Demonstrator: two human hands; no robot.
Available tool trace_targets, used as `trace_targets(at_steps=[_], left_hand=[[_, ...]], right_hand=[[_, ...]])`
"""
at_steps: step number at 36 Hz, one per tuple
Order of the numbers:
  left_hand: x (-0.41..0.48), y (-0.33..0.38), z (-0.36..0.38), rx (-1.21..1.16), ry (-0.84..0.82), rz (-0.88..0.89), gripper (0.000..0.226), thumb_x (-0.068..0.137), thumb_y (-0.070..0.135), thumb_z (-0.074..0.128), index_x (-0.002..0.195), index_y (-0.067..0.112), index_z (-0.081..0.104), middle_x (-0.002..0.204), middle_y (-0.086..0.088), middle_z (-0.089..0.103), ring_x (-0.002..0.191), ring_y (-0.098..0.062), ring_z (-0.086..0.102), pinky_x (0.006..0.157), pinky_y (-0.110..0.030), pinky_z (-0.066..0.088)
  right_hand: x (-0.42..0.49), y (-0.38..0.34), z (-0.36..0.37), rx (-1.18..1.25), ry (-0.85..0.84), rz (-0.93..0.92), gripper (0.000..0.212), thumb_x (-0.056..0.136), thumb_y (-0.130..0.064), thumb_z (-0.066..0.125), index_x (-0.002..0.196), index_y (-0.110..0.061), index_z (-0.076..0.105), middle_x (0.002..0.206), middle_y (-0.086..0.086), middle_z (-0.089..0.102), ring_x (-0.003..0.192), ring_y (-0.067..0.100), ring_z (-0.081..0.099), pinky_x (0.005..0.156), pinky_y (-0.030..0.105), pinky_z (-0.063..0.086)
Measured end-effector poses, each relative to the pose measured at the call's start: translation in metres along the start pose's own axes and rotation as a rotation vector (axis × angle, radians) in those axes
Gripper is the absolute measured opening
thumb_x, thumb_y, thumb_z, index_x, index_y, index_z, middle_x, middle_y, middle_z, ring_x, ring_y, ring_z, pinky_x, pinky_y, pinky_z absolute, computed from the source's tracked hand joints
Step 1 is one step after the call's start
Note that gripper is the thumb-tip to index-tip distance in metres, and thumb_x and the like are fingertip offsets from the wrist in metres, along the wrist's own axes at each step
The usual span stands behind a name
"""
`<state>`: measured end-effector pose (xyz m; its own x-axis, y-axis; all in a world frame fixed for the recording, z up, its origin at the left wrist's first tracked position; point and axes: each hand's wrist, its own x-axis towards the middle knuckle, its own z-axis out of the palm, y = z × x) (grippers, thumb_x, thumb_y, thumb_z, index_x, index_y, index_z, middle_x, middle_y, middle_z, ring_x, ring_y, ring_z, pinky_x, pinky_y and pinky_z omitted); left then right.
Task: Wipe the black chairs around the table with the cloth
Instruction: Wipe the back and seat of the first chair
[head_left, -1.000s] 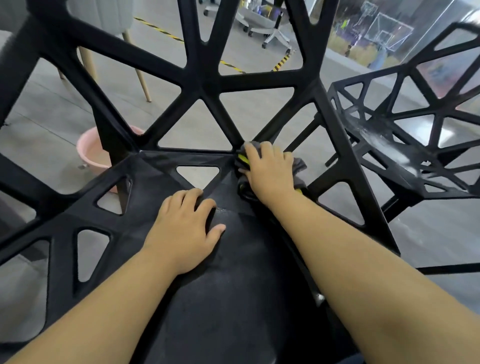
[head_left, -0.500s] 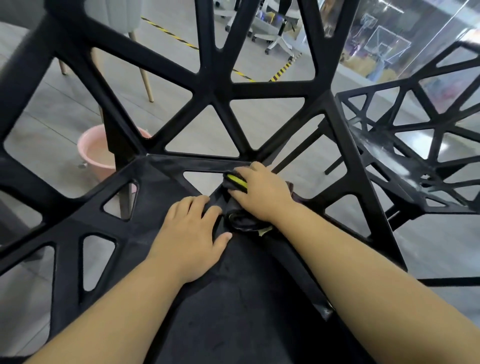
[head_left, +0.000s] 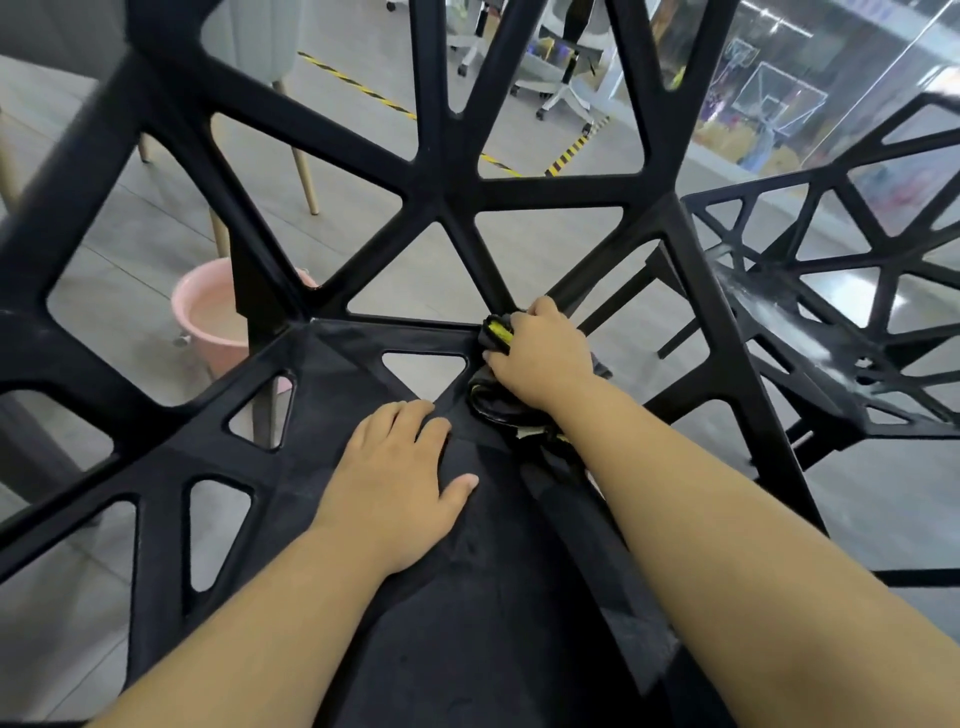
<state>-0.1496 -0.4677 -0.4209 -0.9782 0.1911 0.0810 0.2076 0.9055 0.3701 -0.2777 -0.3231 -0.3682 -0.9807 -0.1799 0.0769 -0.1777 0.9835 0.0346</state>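
Note:
A black chair (head_left: 332, 374) with a web of triangular cut-outs fills the view, its backrest rising in front of me. My left hand (head_left: 400, 478) lies flat on the seat, fingers straight. My right hand (head_left: 540, 353) grips a dark grey cloth (head_left: 493, 405) with a yellow edge, bunched under the palm and pressed into the back right corner of the seat where it meets the backrest. A second black chair (head_left: 810, 312) of the same kind stands to the right, its seat streaked pale.
A pink bucket (head_left: 208, 317) sits on the grey floor behind the chair's left side. A pale chair on wooden legs (head_left: 301, 161) stands at the far left, white office chairs (head_left: 561, 78) further back. Yellow-black floor tape (head_left: 571, 153) runs across the floor.
My right hand slid the cloth toward me and left, then back toward the backrest corner. My left hand stayed flat on the seat. The view tilted up slightly.

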Motion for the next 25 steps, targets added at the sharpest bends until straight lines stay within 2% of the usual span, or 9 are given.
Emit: trace_targets(at_steps=[3,5,8,10,11,14,17,21,25], left_hand=[[0.002,0.001,0.000,0.027,-0.047,-0.046,0.085,0.078,0.068,0.005,0.148,0.023,0.021,0.156,0.003,0.012,0.143,-0.019,0.006,0.116,-0.031,0.007],[0.004,0.002,0.000,0.082,-0.059,-0.041,0.085,0.079,0.068,0.001,0.150,0.023,0.017,0.158,0.003,0.007,0.144,-0.019,0.003,0.116,-0.032,0.005],[0.005,0.004,0.000,0.114,-0.089,-0.068,0.083,0.082,0.065,0.008,0.143,0.018,0.039,0.152,-0.002,0.030,0.140,-0.025,0.025,0.113,-0.036,0.020],[0.008,0.005,-0.003,0.139,-0.063,-0.075,0.081,0.080,0.063,0.014,0.125,0.015,0.062,0.134,-0.004,0.055,0.124,-0.027,0.049,0.103,-0.038,0.039],[0.010,0.007,-0.004,0.176,-0.050,-0.071,0.081,0.080,0.062,0.013,0.122,0.014,0.063,0.131,-0.004,0.057,0.121,-0.026,0.052,0.101,-0.037,0.040],[0.016,0.015,-0.006,0.209,-0.084,-0.047,0.069,0.090,0.062,0.014,0.128,0.017,0.051,0.133,-0.001,0.047,0.119,-0.022,0.043,0.104,-0.033,0.032],[0.028,0.023,-0.017,0.245,-0.101,-0.062,0.053,0.093,0.060,0.028,0.122,0.020,0.047,0.122,0.000,0.049,0.110,-0.022,0.047,0.089,-0.032,0.039],[0.040,0.031,-0.010,0.292,-0.101,-0.076,0.059,0.094,0.059,0.025,0.140,0.022,0.028,0.127,-0.004,0.045,0.108,-0.027,0.048,0.074,-0.036,0.043],[0.042,0.028,0.002,0.309,-0.070,-0.072,0.063,0.095,0.059,0.017,0.149,0.026,0.015,0.134,-0.005,0.034,0.116,-0.029,0.036,0.100,-0.044,0.033]], right_hand=[[-0.001,0.001,-0.006,0.014,-0.062,0.005,0.045,0.090,-0.039,0.057,0.127,-0.012,0.053,0.124,0.011,0.041,0.102,0.035,0.055,0.081,0.038,0.045],[-0.003,0.001,-0.009,-0.005,-0.086,-0.013,0.040,0.090,-0.034,0.056,0.123,-0.012,0.053,0.123,0.012,0.042,0.097,0.036,0.056,0.079,0.039,0.046],[-0.010,0.003,-0.015,-0.109,-0.087,-0.095,0.039,0.091,-0.026,0.053,0.127,-0.010,0.051,0.124,0.013,0.043,0.098,0.037,0.055,0.078,0.040,0.047],[-0.013,0.009,-0.023,-0.176,-0.016,-0.138,0.039,0.092,-0.022,0.052,0.128,-0.008,0.049,0.125,0.014,0.042,0.099,0.037,0.054,0.076,0.040,0.045],[-0.013,0.014,-0.029,-0.198,0.039,-0.146,0.039,0.091,-0.021,0.053,0.127,-0.006,0.050,0.124,0.015,0.043,0.097,0.037,0.054,0.074,0.040,0.043],[-0.007,0.034,-0.057,-0.204,0.246,-0.162,0.039,0.081,-0.014,0.065,0.115,0.002,0.056,0.113,0.023,0.049,0.082,0.043,0.055,0.063,0.042,0.042],[0.005,0.055,-0.092,-0.190,0.468,-0.124,0.030,0.072,-0.006,0.067,0.099,0.006,0.059,0.098,0.026,0.052,0.071,0.042,0.053,0.055,0.044,0.047],[0.022,0.074,-0.123,-0.270,0.613,-0.052,0.028,0.080,-0.009,0.063,0.103,0.005,0.055,0.106,0.026,0.050,0.083,0.042,0.050,0.066,0.046,0.048],[0.033,0.076,-0.108,-0.371,0.459,0.136,0.052,0.091,-0.029,0.057,0.133,-0.003,0.040,0.130,0.022,0.039,0.108,0.042,0.044,0.088,0.049,0.040]])
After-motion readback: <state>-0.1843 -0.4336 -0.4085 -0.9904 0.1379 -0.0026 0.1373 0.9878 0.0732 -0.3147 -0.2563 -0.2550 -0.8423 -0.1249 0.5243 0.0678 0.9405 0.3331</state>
